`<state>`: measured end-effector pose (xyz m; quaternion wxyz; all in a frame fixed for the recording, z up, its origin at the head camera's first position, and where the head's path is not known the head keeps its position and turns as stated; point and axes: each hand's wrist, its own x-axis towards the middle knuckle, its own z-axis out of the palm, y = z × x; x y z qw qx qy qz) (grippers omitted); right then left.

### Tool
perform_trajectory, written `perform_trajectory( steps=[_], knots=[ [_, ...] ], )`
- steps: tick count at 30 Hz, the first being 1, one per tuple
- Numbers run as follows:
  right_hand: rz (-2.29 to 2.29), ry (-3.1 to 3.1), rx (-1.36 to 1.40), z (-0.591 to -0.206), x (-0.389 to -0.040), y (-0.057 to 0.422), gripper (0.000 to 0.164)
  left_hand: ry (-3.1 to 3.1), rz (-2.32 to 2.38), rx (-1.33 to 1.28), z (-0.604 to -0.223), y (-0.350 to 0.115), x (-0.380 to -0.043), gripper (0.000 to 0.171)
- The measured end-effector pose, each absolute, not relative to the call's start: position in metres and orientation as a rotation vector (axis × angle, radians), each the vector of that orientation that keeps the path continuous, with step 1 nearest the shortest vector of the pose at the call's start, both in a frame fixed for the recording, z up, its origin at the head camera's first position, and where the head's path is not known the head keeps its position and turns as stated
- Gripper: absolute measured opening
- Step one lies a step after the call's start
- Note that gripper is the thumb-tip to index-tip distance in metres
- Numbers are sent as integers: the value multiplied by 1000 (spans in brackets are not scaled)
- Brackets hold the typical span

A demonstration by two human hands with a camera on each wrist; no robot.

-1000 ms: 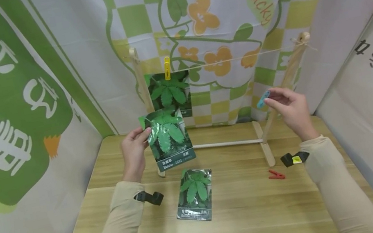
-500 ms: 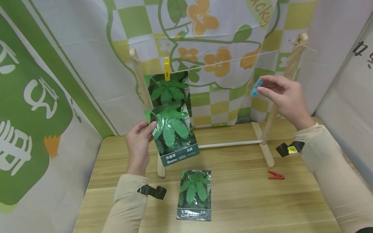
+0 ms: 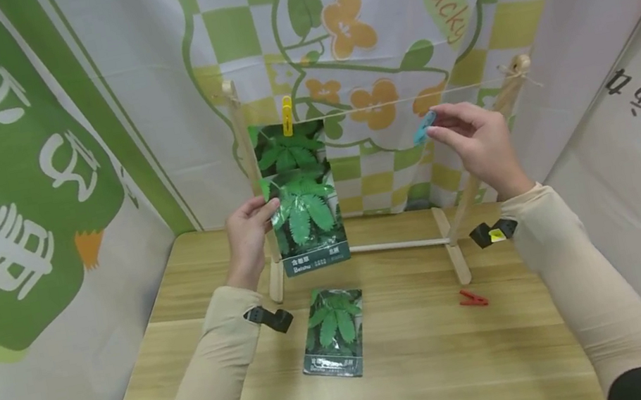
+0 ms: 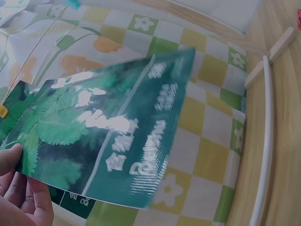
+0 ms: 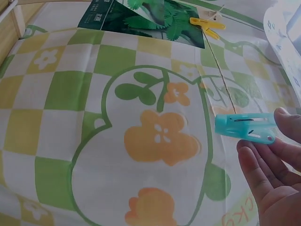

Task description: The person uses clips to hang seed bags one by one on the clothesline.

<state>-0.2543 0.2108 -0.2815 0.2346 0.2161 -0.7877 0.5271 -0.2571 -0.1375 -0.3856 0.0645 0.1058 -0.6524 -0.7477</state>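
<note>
My left hand [image 3: 248, 238] pinches a green seed packet [image 3: 307, 216] by its left edge, thumb on the front. The packet overlaps a second seed packet [image 3: 306, 137], which hangs from the string under a yellow clothespin [image 3: 287, 117]. In the left wrist view, the held packet [image 4: 94, 122] is tilted and glossy. My right hand [image 3: 480, 142] pinches a light blue clothespin [image 3: 424, 128] between thumb and fingers, just below the string. The right wrist view shows this blue clothespin [image 5: 244, 127] lying sideways between the fingertips.
Another seed packet [image 3: 334, 333] lies flat on the wooden table [image 3: 427, 367]. A red clothespin [image 3: 473, 297] rests at the right, by the foot of the wooden stand [image 3: 459, 261]. A white rod [image 3: 399, 245] joins the stand's feet, and a string [image 3: 387, 104] spans its posts.
My left hand has carried the packet right and up until it covers the hanging one's lower part. My right hand has raised the blue clothespin and moved it left, closer to the string.
</note>
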Motion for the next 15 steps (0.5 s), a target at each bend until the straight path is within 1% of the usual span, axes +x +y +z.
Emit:
perform_trajectory(
  steps=[6,10,15],
  knots=[
    [1359,-2174,624,-273,-262,196,28,-2004,-2246,266,-381,-129,-264,35],
    [1289,-2173,628,-265,-267,189,27,-2011,-2237,241,-379,-122,-266,35],
    [1351,-2102,675,-258,-274,177,26,-2002,-2249,255,-380,-113,-267,34]
  ],
)
